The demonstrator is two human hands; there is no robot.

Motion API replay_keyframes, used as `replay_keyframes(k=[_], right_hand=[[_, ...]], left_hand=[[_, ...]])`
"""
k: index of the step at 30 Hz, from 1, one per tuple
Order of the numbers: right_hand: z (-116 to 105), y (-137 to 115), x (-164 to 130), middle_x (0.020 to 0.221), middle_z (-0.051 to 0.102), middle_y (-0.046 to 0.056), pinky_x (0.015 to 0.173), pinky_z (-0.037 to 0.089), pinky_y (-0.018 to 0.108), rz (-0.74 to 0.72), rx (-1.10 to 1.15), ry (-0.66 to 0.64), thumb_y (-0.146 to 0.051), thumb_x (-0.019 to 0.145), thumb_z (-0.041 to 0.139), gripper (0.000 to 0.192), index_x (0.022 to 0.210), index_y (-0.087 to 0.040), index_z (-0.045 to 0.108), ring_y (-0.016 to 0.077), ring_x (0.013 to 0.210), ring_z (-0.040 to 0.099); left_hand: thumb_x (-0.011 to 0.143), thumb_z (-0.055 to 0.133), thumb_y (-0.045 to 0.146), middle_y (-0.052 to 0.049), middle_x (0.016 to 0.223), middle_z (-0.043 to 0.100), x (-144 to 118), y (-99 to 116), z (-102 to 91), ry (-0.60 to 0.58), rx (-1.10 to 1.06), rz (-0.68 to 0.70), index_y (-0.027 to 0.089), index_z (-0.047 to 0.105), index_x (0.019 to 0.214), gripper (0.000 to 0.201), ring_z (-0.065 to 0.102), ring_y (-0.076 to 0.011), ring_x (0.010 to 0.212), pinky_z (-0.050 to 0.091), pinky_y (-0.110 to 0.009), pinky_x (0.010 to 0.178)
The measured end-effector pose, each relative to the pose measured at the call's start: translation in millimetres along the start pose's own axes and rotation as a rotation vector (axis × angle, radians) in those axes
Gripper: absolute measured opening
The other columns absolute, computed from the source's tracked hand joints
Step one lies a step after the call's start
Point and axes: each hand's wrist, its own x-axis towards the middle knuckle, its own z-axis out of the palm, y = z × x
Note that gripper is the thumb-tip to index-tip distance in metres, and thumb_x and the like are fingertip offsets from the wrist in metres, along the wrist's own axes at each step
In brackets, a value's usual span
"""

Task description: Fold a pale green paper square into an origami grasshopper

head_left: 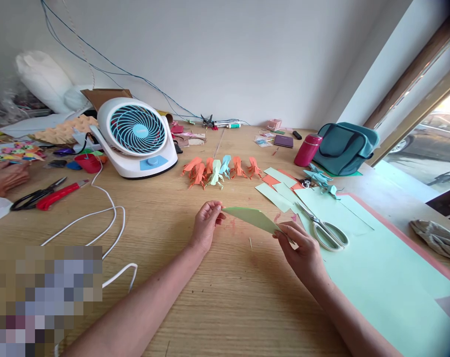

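A light green piece of paper (251,217) is stretched between my two hands above the table, tilted down to the right. My left hand (207,223) pinches its left end between thumb and fingers. At the other end, my right hand (298,245) grips the paper's right corner. Beyond it stand several small folded paper figures (216,172) in orange, pale green and blue. White-handled scissors (329,235) lie to the right of my right hand, on large sheets of pale green paper (381,267).
A white and blue fan (137,131) stands at the back left, its white cord (115,213) looping over the wooden table. Black scissors and a red cutter (61,194) lie near another person's hand (9,177). At the right are a pink bottle (308,150) and a teal bag (344,148).
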Motion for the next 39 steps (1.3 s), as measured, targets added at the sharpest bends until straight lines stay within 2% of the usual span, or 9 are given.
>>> replay_keyframes(k=[3,6,10,15,22,27,35,39], right_hand=[[0.4,0.7,0.4,0.103,0.067,0.006,0.072,0.050,0.028,-0.086,0.013,0.046,-0.022,0.099,0.051,0.021,0.106,-0.024,0.070,0.0174,0.089,0.064],[0.8,4.0,1.0,0.109,0.067,0.005,0.081,0.052,0.030,-0.164,0.013,0.056,-0.016,0.098,0.052,0.030,0.119,-0.028,0.069,0.0173,0.097,0.065],[0.9,8.0,1.3,0.115,0.065,0.006,0.087,0.053,0.033,-0.196,-0.011,0.037,-0.013,0.098,0.051,0.034,0.123,-0.029,0.068,0.0184,0.104,0.065],[1.5,8.4,1.8,0.118,0.062,0.008,0.090,0.055,0.036,-0.238,-0.031,-0.005,-0.012,0.097,0.052,0.037,0.128,-0.028,0.064,0.0191,0.107,0.063],[0.8,7.9,2.2,0.125,0.059,0.011,0.094,0.056,0.041,-0.220,-0.081,-0.075,-0.020,0.094,0.060,0.037,0.131,-0.027,0.061,0.0245,0.118,0.059],[-1.4,5.6,3.6,0.126,0.058,0.011,0.095,0.056,0.042,-0.193,-0.063,-0.121,-0.027,0.095,0.061,0.036,0.131,-0.027,0.061,0.0259,0.121,0.058],[2.3,10.8,4.1,0.116,0.062,0.008,0.092,0.055,0.040,-0.193,-0.037,-0.038,-0.013,0.093,0.052,0.036,0.124,-0.027,0.064,0.0211,0.106,0.062],[2.9,11.1,4.0,0.113,0.063,0.008,0.090,0.056,0.039,-0.175,-0.036,-0.012,-0.010,0.092,0.051,0.035,0.119,-0.026,0.066,0.0215,0.103,0.062]], left_hand=[[0.073,0.080,0.045,-0.001,0.097,0.067,-2.4,1.1,1.0,-0.041,0.045,0.006,0.017,0.066,0.093,0.038,0.065,-0.0087,0.068,0.045,-0.018,0.057],[0.076,0.077,0.049,-0.003,0.104,0.067,-4.4,1.8,1.9,-0.087,0.081,0.003,0.017,0.067,0.097,0.039,0.066,-0.0096,0.073,0.047,-0.018,0.059],[0.074,0.080,0.048,-0.004,0.102,0.065,-6.3,1.7,4.1,-0.150,0.097,-0.017,0.017,0.066,0.106,0.046,0.064,-0.0108,0.078,0.052,-0.020,0.066],[0.073,0.082,0.040,-0.002,0.115,0.061,-6.4,2.1,5.7,-0.171,0.038,-0.024,0.021,0.063,0.114,0.049,0.062,-0.0090,0.084,0.053,-0.021,0.076],[0.069,0.087,0.041,-0.004,0.128,0.058,-3.9,1.3,3.2,-0.208,-0.064,-0.087,0.022,0.062,0.114,0.055,0.061,-0.0107,0.092,0.053,-0.022,0.075],[0.070,0.086,0.043,-0.005,0.134,0.058,-3.2,-0.7,2.0,-0.202,-0.052,-0.082,0.024,0.061,0.116,0.056,0.061,-0.0109,0.092,0.052,-0.022,0.075],[0.082,0.075,0.047,-0.009,0.141,0.056,-7.1,-0.6,2.1,-0.238,0.053,-0.019,0.022,0.058,0.120,0.048,0.064,-0.0130,0.091,0.053,-0.023,0.076],[0.086,0.069,0.038,-0.009,0.141,0.056,-9.0,0.4,3.2,-0.248,0.089,0.007,0.023,0.056,0.122,0.041,0.065,-0.0139,0.094,0.053,-0.025,0.078]])
